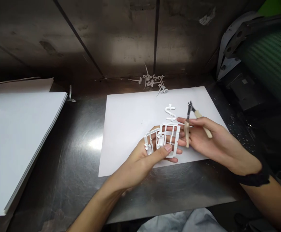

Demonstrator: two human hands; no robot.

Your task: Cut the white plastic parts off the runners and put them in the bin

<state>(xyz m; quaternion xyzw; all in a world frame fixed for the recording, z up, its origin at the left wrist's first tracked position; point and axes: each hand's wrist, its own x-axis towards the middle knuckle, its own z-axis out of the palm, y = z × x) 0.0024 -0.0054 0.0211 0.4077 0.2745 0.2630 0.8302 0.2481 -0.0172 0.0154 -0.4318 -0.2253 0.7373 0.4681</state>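
My left hand [152, 151] is closed on a white plastic frame piece [169, 127] with several slots, its thumb pressed across the lower part. In my right hand [210, 137] is a pair of nippers [186, 132] with pale handles and dark metal jaws. The jaws point up and away, apart from the frame, and the handles are spread. My right fingertips are close to the frame's right edge; I cannot tell whether they touch it. A white S-shaped plastic piece [170, 113] shows just above the frame, over the white sheet [125, 129].
A heap of cut plastic scraps [152, 80] sits behind the sheet, by the metal wall [130, 38]. At left lies a stack of white sheets [21, 129]. Small white chips dot the metal table [82, 161] at right. Dark machinery [242, 87] stands at the right.
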